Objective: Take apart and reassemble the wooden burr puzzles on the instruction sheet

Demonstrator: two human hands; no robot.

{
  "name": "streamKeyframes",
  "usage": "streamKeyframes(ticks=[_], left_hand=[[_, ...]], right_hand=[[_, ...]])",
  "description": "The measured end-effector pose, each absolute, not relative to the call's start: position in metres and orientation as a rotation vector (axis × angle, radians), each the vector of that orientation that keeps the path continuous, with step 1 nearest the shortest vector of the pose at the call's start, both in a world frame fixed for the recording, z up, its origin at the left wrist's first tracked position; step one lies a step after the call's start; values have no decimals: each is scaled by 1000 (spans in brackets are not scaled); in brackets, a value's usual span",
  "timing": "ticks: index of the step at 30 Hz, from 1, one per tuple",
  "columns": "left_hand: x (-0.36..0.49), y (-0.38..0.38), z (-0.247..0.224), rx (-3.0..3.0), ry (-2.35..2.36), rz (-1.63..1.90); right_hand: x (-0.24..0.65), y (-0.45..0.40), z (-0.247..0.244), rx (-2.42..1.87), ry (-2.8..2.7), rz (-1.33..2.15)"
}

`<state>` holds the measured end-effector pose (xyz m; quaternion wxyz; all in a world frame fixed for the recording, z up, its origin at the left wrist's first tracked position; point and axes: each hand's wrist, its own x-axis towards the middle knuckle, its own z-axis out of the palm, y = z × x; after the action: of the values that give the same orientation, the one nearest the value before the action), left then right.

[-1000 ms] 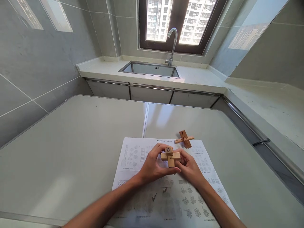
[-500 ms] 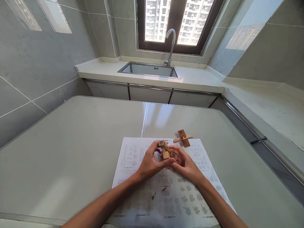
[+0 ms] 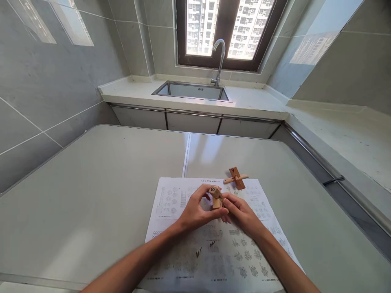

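Note:
Between my hands, above the printed paper sheet (image 3: 171,252), is a small cluster of wooden blocks (image 3: 216,197) with a dark mark on its top piece. My left hand (image 3: 198,207) grips it from the left, the thumb below and the fingers curled over the top. The fingers of my right hand (image 3: 241,209) are pressed against its right side and partly hide it. Beyond my hands, at the sheet's far edge, lies a second wooden assembly (image 3: 236,178) of crossed pieces, one a marked flat piece, another a thin rod.
The sheet lies on a light table (image 3: 91,195) with a seam down its middle. Past the table's far edge stand a counter (image 3: 128,91) with a sink (image 3: 195,90) and a curved faucet (image 3: 220,57). Another counter (image 3: 342,130) runs along the right.
The held blocks have shifted slightly right and turned a little. My right hand's fingers have closed in on the blocks' right side, where they were more spread before.

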<state>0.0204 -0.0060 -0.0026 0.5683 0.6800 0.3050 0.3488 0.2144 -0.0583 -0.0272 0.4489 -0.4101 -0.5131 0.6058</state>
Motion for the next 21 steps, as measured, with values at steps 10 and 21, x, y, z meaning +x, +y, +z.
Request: streamKeyframes(ticks=[10,21], left_hand=[[20,-4,2,1576,709,797],[15,8,0,1866,1051,904]], right_hand=[[213,-60,-23,-903,-1082,1634],[216,-56,-24,-945,-1102,1473]])
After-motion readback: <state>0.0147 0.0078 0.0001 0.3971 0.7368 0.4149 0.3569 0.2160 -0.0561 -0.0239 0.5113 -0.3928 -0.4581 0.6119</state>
